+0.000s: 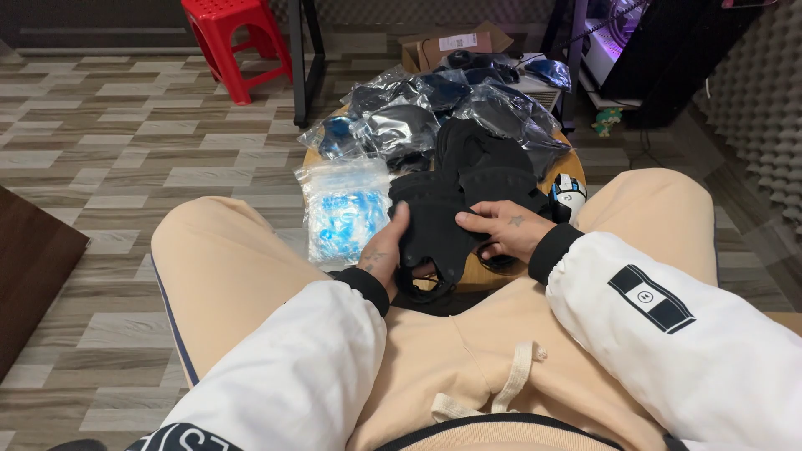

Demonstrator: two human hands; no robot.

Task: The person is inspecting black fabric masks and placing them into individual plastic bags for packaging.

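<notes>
- The left hand (383, 253) grips the near-left edge of a soft black padded fabric piece (440, 227), thumb on top and the other fingers tucked under it and out of sight.
- The right hand (505, 227) lies on the same piece from the right, fingers stretched flat over the cloth; whether its fingertips curl under is hard to tell.
- That black piece sits at the near edge of a small round wooden stool top (476, 276), between the person's knees, and hides most of the wood.
- Behind it lies a heap of more loose black fabric pieces (489, 163); they merge into one dark mass, so their number cannot be counted.
- Further back is a pile of clear plastic bags holding dark items (401, 125); at least four bags show, but overlap and glare blur the rest.
- One clear plastic bag with blue and white contents (345, 210) lies just left of the held piece, touching it.
- One small white and black gadget (570, 194) peeks out at the right, half covered.
- One open brown cardboard box (443, 46) stands behind the pile, partly hidden.
- One red plastic stool (234, 42) stands well apart at the upper left, cut off by the frame.
- Both white sleeves (284, 367) and the beige trousers (459, 351) run out of view at the bottom.
</notes>
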